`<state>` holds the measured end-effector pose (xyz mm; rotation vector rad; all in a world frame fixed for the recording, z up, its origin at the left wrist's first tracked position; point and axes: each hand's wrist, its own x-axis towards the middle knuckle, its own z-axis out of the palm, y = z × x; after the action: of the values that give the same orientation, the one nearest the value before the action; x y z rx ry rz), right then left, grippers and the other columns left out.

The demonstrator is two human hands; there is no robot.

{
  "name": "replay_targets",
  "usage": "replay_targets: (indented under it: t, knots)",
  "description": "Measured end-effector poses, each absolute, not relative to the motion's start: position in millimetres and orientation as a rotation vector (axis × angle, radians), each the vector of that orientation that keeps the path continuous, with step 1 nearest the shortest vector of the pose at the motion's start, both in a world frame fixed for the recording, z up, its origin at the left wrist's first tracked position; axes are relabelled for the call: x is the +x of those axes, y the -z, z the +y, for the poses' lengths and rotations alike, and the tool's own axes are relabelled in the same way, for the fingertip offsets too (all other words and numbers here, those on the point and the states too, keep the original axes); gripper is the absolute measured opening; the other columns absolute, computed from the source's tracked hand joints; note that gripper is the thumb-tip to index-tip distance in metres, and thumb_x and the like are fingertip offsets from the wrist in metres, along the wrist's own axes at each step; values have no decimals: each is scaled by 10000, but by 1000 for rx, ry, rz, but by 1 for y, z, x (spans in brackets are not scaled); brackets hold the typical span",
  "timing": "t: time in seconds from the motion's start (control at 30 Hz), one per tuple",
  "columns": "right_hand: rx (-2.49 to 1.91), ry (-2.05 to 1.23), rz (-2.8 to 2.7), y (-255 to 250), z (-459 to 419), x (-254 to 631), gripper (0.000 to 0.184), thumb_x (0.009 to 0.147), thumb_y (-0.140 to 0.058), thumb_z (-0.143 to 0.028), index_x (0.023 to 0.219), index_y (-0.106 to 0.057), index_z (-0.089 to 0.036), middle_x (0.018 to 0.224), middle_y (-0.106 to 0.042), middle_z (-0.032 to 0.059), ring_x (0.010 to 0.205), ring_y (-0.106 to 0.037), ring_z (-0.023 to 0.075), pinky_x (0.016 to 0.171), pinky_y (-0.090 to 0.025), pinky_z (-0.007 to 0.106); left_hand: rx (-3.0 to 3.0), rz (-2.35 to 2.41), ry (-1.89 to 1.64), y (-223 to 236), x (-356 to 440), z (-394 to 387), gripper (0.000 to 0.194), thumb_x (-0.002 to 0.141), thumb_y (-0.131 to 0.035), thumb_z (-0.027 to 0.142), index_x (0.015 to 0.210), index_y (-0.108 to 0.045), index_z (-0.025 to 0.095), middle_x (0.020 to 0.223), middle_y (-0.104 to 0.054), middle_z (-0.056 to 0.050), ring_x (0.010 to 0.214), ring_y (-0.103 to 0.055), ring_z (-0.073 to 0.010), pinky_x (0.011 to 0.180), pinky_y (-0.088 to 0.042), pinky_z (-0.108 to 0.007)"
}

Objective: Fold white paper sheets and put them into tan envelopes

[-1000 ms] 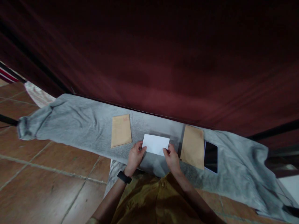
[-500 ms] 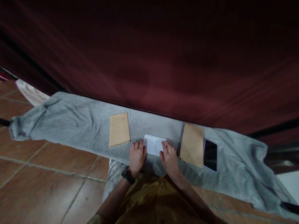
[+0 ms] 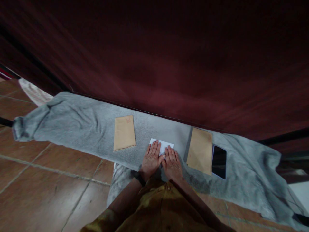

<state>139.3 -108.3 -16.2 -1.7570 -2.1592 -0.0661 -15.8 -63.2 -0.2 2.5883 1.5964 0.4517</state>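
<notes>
A white sheet of paper (image 3: 164,144) lies folded on a grey cloth (image 3: 79,125), and only its far edge shows. My left hand (image 3: 151,159) and my right hand (image 3: 172,162) lie flat on it side by side, fingers stretched out and pointing away from me, pressing it down. A black band sits on my left wrist. A brown envelope (image 3: 124,132) lies to the left of my hands. A second, larger brown envelope (image 3: 200,150) lies to their right.
A dark-screened phone (image 3: 219,157) lies right of the larger envelope. A dark red curtain (image 3: 169,64) hangs just behind the cloth. Brown floor tiles (image 3: 43,183) spread to the left, and the cloth's left end is bunched up.
My hands held the white paper by its near corners a second ago. They have since folded it smaller and slid together on top of it, flat, covering most of it.
</notes>
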Motion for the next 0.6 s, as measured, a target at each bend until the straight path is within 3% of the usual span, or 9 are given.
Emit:
replay_targets:
  t: [0.33,0.6]
  knots:
    - [-1776,77,-2067,21,-114,154,627,1062,-376,-339,1614,-260,-67,1611,-392,205,1478,-402,308,1204,-348,524,2425,1759,-527,-2,-28,-69,683,1030,-427,475,1600,-300,121,1629,-361,-188,1526,-325,-320,1236,-300,-529]
    - [-1813,82,-2034,18,-111,155,568,1067,-377,-327,1557,-383,-40,1588,-425,219,1484,-395,317,1205,-348,521,2416,1850,-522,-5,-34,-74,654,1039,-398,427,1587,-310,81,1614,-384,-203,1523,-329,-325,1228,-308,-537]
